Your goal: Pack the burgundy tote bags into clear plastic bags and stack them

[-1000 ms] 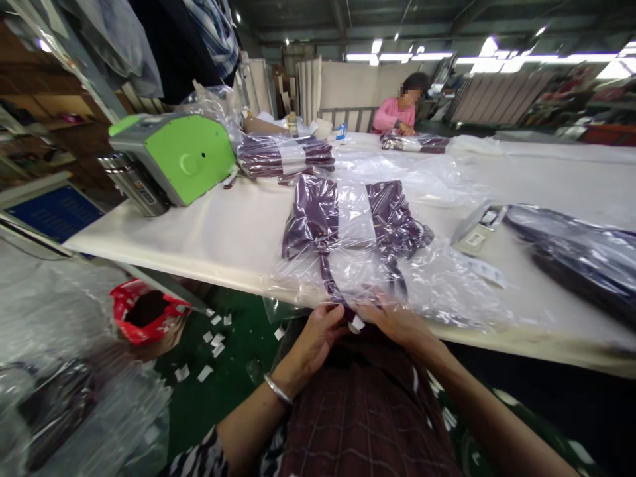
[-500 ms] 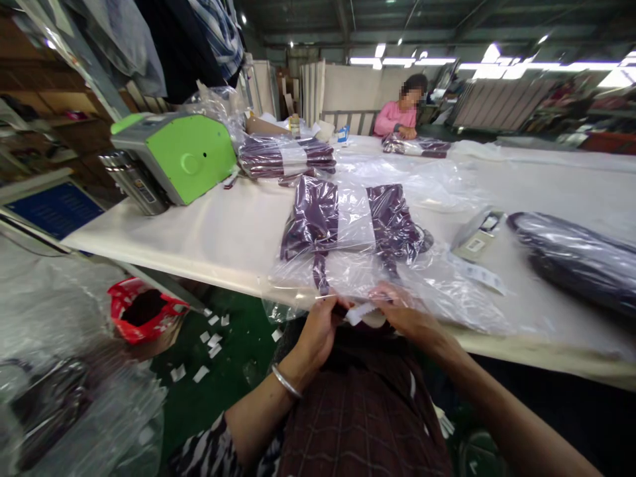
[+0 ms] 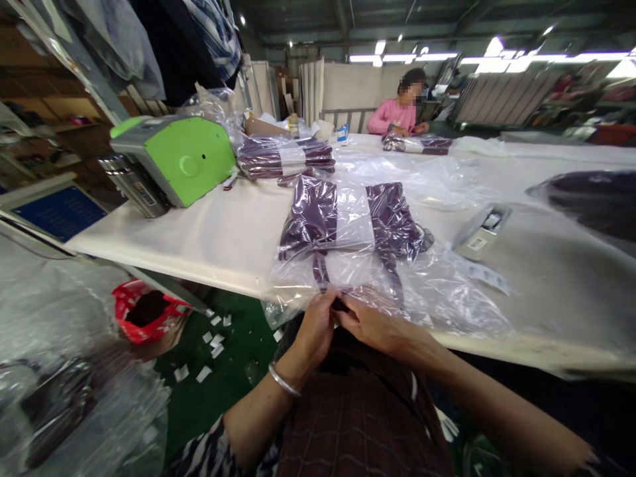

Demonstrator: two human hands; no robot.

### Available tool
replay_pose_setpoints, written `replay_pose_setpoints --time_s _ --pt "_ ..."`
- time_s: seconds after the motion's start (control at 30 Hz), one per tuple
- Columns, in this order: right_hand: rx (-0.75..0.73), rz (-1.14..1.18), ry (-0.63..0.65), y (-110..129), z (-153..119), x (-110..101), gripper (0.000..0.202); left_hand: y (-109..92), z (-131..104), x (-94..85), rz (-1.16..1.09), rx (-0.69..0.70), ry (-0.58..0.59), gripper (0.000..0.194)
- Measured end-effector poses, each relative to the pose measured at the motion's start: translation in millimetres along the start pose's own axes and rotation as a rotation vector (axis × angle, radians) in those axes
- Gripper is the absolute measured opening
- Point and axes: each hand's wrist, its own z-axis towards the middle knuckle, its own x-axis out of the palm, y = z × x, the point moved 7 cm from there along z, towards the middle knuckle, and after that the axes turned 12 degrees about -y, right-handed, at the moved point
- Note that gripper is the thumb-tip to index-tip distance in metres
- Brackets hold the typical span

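A folded dark maroon garment with a white paper band lies in clear plastic on the table before me. Two maroon straps extend from it toward the table's near edge. My left hand is closed at the end of the left strap, pinching dark fabric. My right hand meets it there, fingers closed, touching the left fingertips. What the right fingers hold is hidden. Loose clear plastic spreads to the right under my right forearm.
A green machine and a steel flask stand at the left. Behind lies a wrapped maroon stack. A small box and a dark wrapped bundle are at right. A person in pink works across the table.
My right hand has moved left against my left hand, and the white strip between them no longer shows. The dark bundle at right has shifted farther away. The person across has raised a hand.
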Motion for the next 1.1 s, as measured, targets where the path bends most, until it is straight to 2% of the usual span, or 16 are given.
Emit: replay_pose_setpoints --time_s 0.13,0.23,0.33,0.4,0.47,0.53,0.6,0.67,0.73,0.8,0.9,0.97,1.03,1.1 --pt "0.066 0.005 0.088 -18.3 -17.7 -2.9 0.028 1.3 5.9 -10.6 -0.075 -0.025 -0.088 0.024" --pt "0.154 0.168 0.244 -40.7 -30.4 -6.9 0.033 -5.3 6.9 -14.0 -0.14 -0.043 -0.109 0.031" --pt "0.231 0.326 0.291 -65.9 -27.3 -14.2 0.053 -13.1 2.1 -8.5 -0.192 -0.066 -0.043 0.035" --pt "0.247 0.382 0.286 -77.7 -18.1 -14.7 0.056 -12.7 -3.6 -0.3 -0.218 -0.12 0.042 0.034" --pt "0.249 0.498 0.324 -78.0 -9.0 -8.4 0.054 -10.2 -8.6 7.1 -0.246 -0.166 0.105 0.034" --pt "0.305 0.684 0.338 -71.5 -1.3 -2.4 0.05 -10.6 -10.3 11.0 -0.277 -0.151 0.124 0.032" --pt "0.379 0.864 0.284 -63.3 5.7 -2.0 0.047 -12.8 -10.0 13.6 -0.301 -0.118 0.142 0.031" --pt "0.42 0.945 0.218 -57.0 11.1 -5.0 0.039 -14.0 -9.1 15.7 -0.324 -0.112 0.162 0.03" --pt "0.417 0.866 0.174 -55.5 15.9 -7.9 0.027 -14.3 -7.9 16.5 -0.353 -0.122 0.164 0.029" --pt "0.387 0.613 0.094 -61.6 23.2 -12.7 0.017 -14.8 -6.2 16.6 -0.368 -0.111 0.145 0.027" --pt "0.275 0.193 -0.07 -70.4 39.2 -23.1 0.015 -17.6 -2.9 17.4 -0.355 -0.06 0.123 0.024" --pt "0.228 0.083 -0.092 -75.4 48.5 -22.3 0.015 -21.7 -0.7 15.4 -0.315 -0.015 0.127 0.025" --pt "0.231 0.077 -0.049 -84.7 53.1 -14.4 0.017 -28.3 1.2 9.2 -0.169 0.051 0.169 0.03" --pt "0.188 0.079 -0.011 -93.5 52.8 -2.7 0.022 -37.0 3.7 -2.2 0.169 0.187 0.238 0.043"
